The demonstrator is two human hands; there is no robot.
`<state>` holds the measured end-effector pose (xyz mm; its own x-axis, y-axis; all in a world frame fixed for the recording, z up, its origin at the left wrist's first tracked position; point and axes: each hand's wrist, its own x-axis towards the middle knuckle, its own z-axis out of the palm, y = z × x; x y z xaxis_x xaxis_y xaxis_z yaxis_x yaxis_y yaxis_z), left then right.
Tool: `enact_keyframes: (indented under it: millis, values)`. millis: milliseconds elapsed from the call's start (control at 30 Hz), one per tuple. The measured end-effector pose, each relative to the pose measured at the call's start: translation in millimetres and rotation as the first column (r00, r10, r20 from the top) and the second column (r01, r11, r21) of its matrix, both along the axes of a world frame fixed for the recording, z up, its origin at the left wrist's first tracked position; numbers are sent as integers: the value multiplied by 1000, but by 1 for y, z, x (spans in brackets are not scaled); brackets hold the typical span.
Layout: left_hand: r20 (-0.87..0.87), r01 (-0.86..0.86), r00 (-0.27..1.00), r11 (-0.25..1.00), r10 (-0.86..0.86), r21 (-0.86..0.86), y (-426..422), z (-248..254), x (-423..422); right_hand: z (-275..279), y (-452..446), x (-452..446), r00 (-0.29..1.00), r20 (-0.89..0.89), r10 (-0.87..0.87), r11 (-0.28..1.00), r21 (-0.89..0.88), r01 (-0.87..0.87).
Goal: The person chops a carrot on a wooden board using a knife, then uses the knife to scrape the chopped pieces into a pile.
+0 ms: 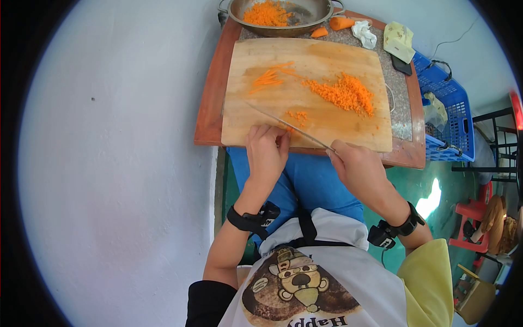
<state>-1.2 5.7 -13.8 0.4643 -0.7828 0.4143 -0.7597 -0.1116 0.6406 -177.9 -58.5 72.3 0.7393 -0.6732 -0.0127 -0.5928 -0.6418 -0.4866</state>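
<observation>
My right hand (359, 169) is closed around the handle of a kitchen knife (305, 134), whose thin blade slants up and left across the near part of the wooden cutting board (248, 60). Curled at the board's near edge, my left hand (267, 147) presses its fingertips beside the blade on carrot pieces, mostly hidden by the fingers. A few diced carrot bits (298, 116) lie just beyond the knife. Farther back are a small bundle of carrot strips (267, 80) and, to the right, a larger pile of diced carrot (348, 95).
Behind the board stands a metal pan (305, 30) holding chopped carrot. Nearby are carrot chunks (341, 23), a crumpled tissue (364, 34), a tissue pack (399, 42) and a dark phone (401, 64). A blue basket (463, 109) is right of the table; a wall (120, 163) borders the left.
</observation>
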Motion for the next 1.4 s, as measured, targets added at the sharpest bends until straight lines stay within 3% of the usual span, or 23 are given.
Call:
enact_keyframes:
  millis: [100, 167, 267, 433, 667, 1100, 1400]
  values:
    - [20, 10, 1000, 1000, -10, 0, 0, 0, 0, -12, 2, 1, 1000, -2, 9, 998, -64, -10]
    - [9, 14, 1000, 1000, -14, 10, 0, 0, 1, -19, 4, 4, 995, -84, 55, 976, -204, -72]
    - [29, 9, 1000, 1000, -9, 13, 0, 0, 1, -12, 6, 9, 997, -75, 13, 994, -110, -22]
    - [26, 2, 1000, 1000, -2, 7, 1, 1, 0, -9, -4, 12, 997, -69, -20, 992, -122, 11]
    - [7, -17, 1000, 999, 17, 36, 1, 0, -1, 1, 2, 2, 998, -4, 58, 994, -95, -58]
    - [5, -13, 1000, 999, 12, 41, 0, 1, -1, -1, 3, 2, 996, -50, 69, 990, -119, -74]
    - [-18, 0, 1000, 1000, 0, 22, 0, 1, -2, -1, -4, 15, 996, -81, 47, 999, 4, -47]
